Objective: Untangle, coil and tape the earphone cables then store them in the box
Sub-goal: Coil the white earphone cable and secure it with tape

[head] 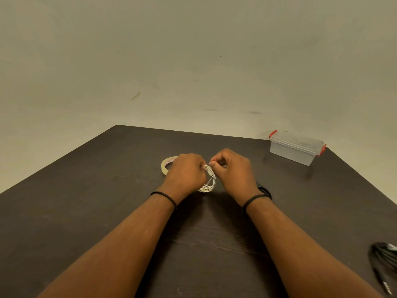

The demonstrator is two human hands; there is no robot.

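Note:
A coil of white earphone cable (208, 181) hangs between my two hands above the middle of the dark table (107, 211). My left hand (185, 172) grips the coil from the left, fingers curled around its loops. My right hand (232, 168) pinches the top of the coil between thumb and forefinger; whether a strip of tape is in the pinch is too small to tell. A roll of clear tape (166, 165) lies flat on the table just behind my left hand. The clear plastic box (297, 148) with red clips stands lidded at the far right.
A bundle of black cable (384, 261) lies at the right edge of the table, near me. The table's far edge meets a plain beige wall (193, 61). Both wrists wear thin black bands.

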